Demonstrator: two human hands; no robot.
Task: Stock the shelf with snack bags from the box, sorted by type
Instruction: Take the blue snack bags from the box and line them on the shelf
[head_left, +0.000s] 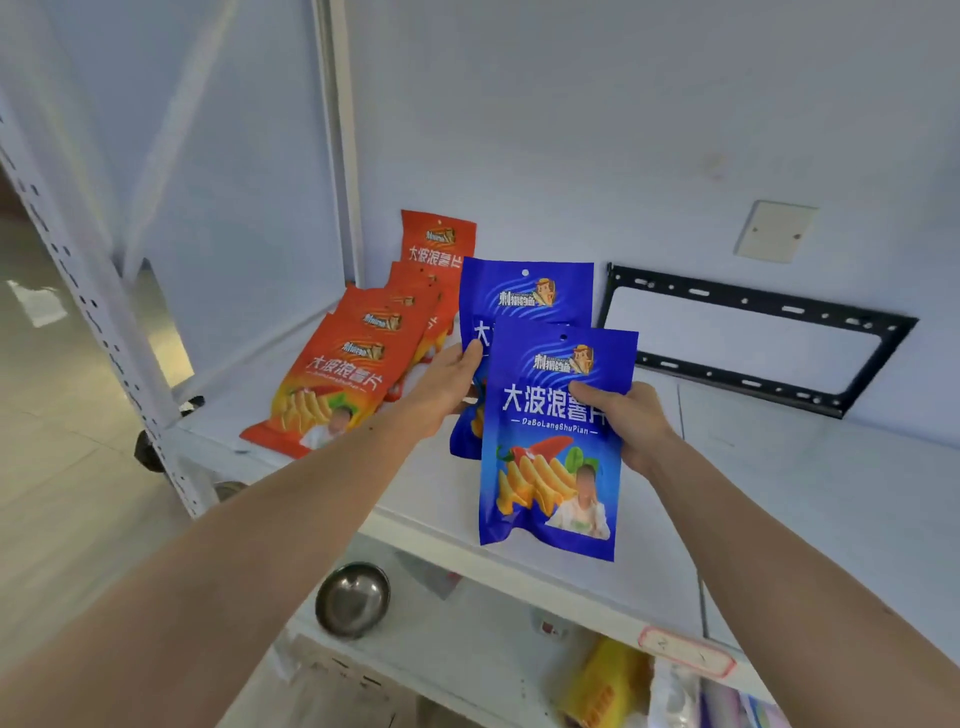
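Placing step: both hands are holding blue snack bags over the white shelf (779, 467), just right of the orange bags (332, 379) row lying far-left. Left hand (447, 384) is pinching the far blue bag (524, 296) at its left edge; right hand (623, 421) is gripping the near blue bag (556, 441) at its right edge, thumb on front. Hands are apart, one bag each. Both bags are upright, long axis vertical, hang-hole ends up, fronts facing the camera. Next, probably: laying them down right of the orange row, tops pointing far. Box not in view.

White wall (623, 104), black bracket (753, 338), pale tiled floor (62, 415).
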